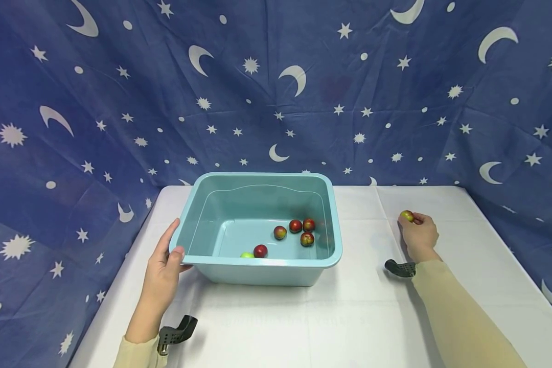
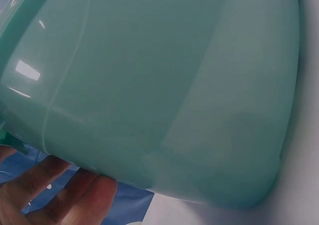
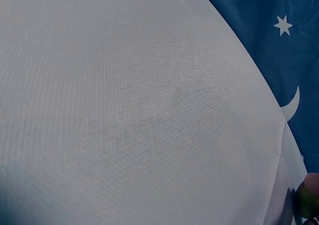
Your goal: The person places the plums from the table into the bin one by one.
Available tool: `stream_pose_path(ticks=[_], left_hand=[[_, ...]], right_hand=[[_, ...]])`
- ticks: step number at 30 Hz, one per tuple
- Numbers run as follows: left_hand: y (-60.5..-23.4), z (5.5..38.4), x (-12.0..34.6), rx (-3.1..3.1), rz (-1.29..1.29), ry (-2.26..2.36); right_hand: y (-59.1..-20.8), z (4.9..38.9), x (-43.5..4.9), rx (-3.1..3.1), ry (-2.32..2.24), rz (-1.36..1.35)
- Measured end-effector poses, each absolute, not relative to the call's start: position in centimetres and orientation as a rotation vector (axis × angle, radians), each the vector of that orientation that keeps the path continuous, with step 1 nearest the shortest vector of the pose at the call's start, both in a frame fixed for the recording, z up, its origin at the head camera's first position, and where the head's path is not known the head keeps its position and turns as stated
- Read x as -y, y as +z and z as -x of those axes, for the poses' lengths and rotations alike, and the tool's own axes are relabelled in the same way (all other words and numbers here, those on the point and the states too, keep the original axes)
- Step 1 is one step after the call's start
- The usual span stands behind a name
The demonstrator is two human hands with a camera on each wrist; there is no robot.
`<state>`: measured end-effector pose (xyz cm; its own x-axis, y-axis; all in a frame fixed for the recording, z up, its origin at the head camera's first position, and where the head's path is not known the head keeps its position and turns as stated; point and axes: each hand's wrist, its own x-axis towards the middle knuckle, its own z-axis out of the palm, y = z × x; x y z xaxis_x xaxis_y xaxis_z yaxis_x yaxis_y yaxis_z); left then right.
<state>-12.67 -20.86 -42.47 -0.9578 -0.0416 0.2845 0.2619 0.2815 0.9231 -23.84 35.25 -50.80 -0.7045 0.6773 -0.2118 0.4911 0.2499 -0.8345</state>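
Note:
A light blue plastic tub [image 1: 276, 262] stands on the table. My left hand [image 1: 163, 276] grips its rim at the front left corner, thumb on top. In the left wrist view, fingers [image 2: 94, 200] lie along the tub's outer wall [image 2: 149, 85]. Off to the right of the tub, my right hand [image 1: 419, 237] pinches a yellow-green and red plum [image 1: 407, 215] low over the table; a darker red patch shows beside it between the fingers. Only part of that plum [image 3: 306, 200] shows at the edge of the right wrist view. Inside the tub lie several red plums [image 1: 306, 238] and a bright green fruit [image 1: 247, 254], partly hidden by the front rim.
White cloth covers the table [image 1: 359, 317]. Behind it and along both sides hangs a dark blue curtain [image 1: 276, 128] with white moons and stars. A black wrist camera mount [image 1: 177, 332] sticks out from the left sleeve, another mount [image 1: 400, 268] from the right.

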Motion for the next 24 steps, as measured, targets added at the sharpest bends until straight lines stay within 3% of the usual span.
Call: stream_pose_path(ticks=[24], left_hand=[[-42.4,12.5,20.7,2.305,0.194,-1.705]], right_hand=[[-47.5,22.5,-33.9,2.339,1.491,0.882]])
